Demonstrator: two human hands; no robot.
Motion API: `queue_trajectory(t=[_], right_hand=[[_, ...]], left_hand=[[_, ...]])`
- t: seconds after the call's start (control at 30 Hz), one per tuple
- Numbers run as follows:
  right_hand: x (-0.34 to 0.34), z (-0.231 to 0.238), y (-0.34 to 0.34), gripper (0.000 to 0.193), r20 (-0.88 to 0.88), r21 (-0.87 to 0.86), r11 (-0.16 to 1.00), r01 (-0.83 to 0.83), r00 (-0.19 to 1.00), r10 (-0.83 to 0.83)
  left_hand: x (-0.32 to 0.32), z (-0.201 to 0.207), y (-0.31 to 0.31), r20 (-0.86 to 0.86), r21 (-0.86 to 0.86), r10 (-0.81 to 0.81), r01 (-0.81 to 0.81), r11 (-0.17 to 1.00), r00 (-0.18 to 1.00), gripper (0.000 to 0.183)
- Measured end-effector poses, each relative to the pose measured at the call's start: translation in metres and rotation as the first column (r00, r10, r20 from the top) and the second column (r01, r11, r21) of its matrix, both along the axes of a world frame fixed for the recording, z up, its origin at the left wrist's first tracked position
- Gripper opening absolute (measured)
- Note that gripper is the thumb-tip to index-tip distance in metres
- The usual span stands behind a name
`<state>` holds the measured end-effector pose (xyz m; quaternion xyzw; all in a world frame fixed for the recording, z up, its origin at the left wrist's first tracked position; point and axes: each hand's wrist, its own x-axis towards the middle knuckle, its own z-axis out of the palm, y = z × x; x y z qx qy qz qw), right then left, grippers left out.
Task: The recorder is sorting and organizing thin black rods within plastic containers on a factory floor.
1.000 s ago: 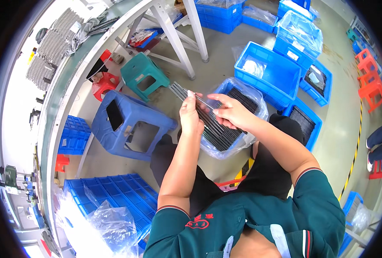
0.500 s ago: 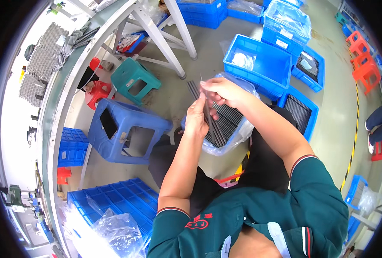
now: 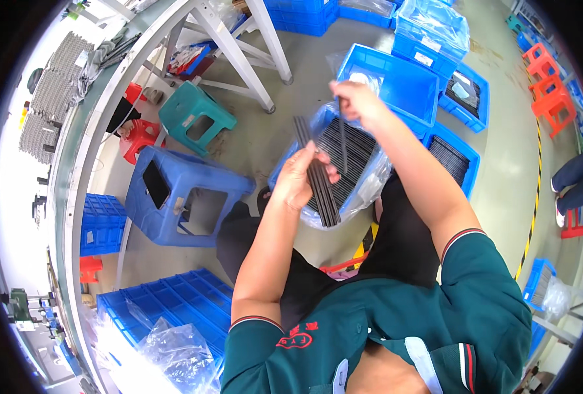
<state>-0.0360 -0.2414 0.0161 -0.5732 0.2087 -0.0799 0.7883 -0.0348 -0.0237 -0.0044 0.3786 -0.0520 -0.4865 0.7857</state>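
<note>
A bundle of several thin dark rods (image 3: 323, 190) is gripped in my left hand (image 3: 299, 172), tilted above the near left side of a plastic-lined blue crate (image 3: 283, 157). My right hand (image 3: 358, 104) is raised over the far end of that crate, its fingers closed round the upper end of a single dark rod (image 3: 343, 148) that hangs down. Beneath both hands, many more such rods (image 3: 364, 152) lie side by side in the crate. Clear plastic film (image 3: 372, 187) drapes over its rim. The crate stands between my knees.
An open blue bin (image 3: 396, 82) stands just beyond the crate, beside blue trays of dark rods (image 3: 448, 159). To the left are a blue stool (image 3: 203, 187) with a phone (image 3: 155, 184) and a green stool (image 3: 196, 115). A white-legged workbench (image 3: 239, 62) stands farther left. Blue crates (image 3: 173, 305) sit near left.
My right hand has moved away from my left hand, up and to the right, carrying one rod. The bundle in my left hand now shows clearly.
</note>
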Motion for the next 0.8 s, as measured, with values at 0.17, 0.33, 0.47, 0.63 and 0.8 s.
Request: queue_trajectory(t=[0.17,0.33,0.47,0.63,0.8], right_hand=[[-0.009,-0.01,0.053,0.026,-0.058,-0.24,0.922,-0.303,0.953,0.298],[0.007,-0.003,0.056,0.05,-0.229,-0.598,0.744,-0.299,0.953,0.199],[0.017,-0.005,0.061,0.032,0.075,0.433,0.756,-0.491,0.856,0.512],[0.02,0.002,0.045,0.024,0.13,0.4,0.807,-0.434,0.899,0.419],[0.052,-0.028,0.035,0.035,0.211,0.431,0.877,-0.215,0.968,0.134]], left_hand=[[0.009,0.005,-0.009,0.035,0.017,0.049,-0.049,0.999,0.998,0.037],[0.015,0.003,-0.006,0.037,-0.049,0.017,-0.015,0.999,0.999,0.034],[0.012,0.011,-0.015,-0.002,-0.124,-0.056,0.055,0.991,0.998,0.032],[0.016,0.028,-0.006,0.038,-0.087,0.055,-0.051,0.995,0.998,0.036],[0.035,0.038,0.042,0.118,0.07,0.566,-0.575,0.815,0.816,0.026]])
